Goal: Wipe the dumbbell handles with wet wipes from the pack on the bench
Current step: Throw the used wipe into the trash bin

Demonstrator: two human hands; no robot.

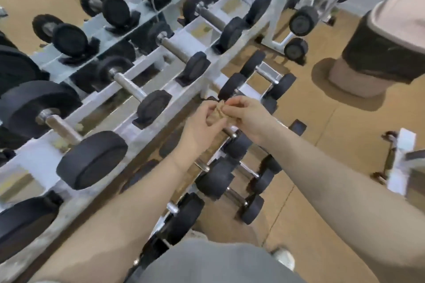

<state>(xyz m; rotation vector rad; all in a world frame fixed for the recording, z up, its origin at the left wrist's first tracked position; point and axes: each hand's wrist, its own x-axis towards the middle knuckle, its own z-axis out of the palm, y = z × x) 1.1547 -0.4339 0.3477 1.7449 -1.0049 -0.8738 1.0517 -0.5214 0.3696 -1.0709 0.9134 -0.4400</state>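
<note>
Dumbbells (142, 96): matt black rubber ends, shiny metal handles. Rack (195, 37): white painted metal, scuffed. Floor (345, 133): matt tan.

wipe (221, 111): small, tan, crumpled, pinched between both hands above the lower rack row. dumbbells (135, 92): black round heads, bare metal handles, lying crosswise in the white rack's cradles; smaller ones on the lower tier.

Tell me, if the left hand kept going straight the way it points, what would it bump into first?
Probably the small crumpled wipe that the left hand already pinches, then the right hand; depth is hard to judge.
</note>
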